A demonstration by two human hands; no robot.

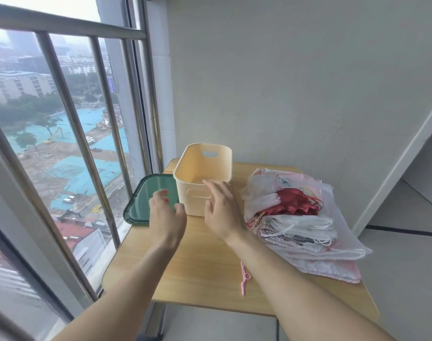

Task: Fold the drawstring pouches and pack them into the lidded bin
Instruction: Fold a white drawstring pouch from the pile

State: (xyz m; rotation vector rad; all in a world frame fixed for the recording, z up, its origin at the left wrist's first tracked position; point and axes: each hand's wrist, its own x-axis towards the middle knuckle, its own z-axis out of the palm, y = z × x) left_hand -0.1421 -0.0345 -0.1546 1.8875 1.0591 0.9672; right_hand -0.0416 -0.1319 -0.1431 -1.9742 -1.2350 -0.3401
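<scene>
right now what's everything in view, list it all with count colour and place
bin: one, cream, open, back of the table
lid: one, dark green, flat left of the bin, over the table edge
drawstring pouches: a pile, white, pink and red, right of the bin
pink clip: one, near the front edge
table: one, light wood, by the window
window bars: several, grey, left
left hand: empty, fingers relaxed, over the lid
right hand: empty, by the bin
</scene>
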